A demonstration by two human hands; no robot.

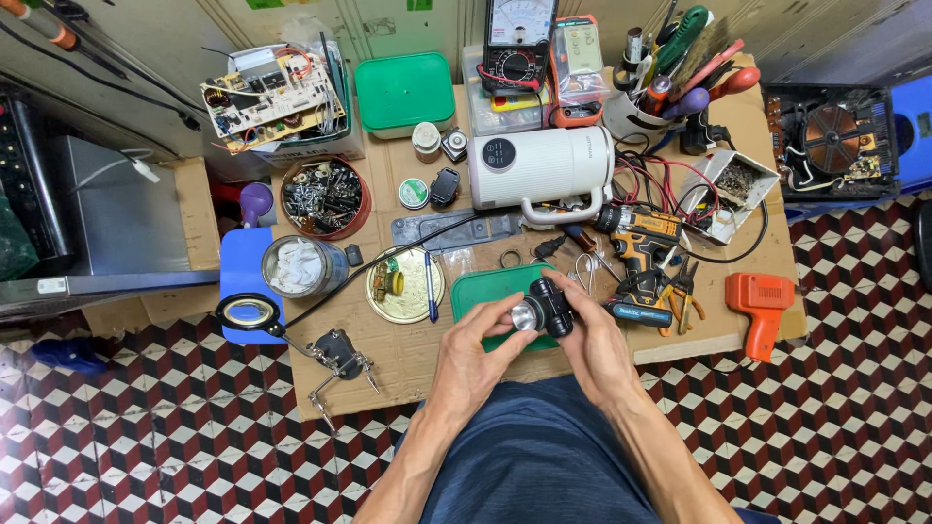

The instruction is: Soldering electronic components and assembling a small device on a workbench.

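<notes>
**Both hands gripping a small black lamp unit, centre of frame**

I am seeing both hands meeting just below the centre of the frame. The left hand [473, 342] is curling its fingers around the silver lens end of a small black lamp unit [544, 311], and the right hand [589, 335] is closing over the black body from the other side. The unit is being held clear of the surface, just above a green lid [485, 291] lying on the cardboard-covered bench [408, 354].

I am noting the following around the hands. A cordless drill [638, 243] is lying just right of the unit, with pliers [683, 291] beside it. A white cylindrical appliance [539, 167] is lying on its side above centre. A brass-coloured dish [406, 285] with a blue pen across it is sitting left of the green lid. A tin of screws [323, 197] is standing at upper left of centre, and a circuit board [270, 97] is resting further up. A magnifier on a clamp stand [250, 313] is sitting at the bench's lower left edge. An orange tool [762, 299] is lying at the right edge
</notes>
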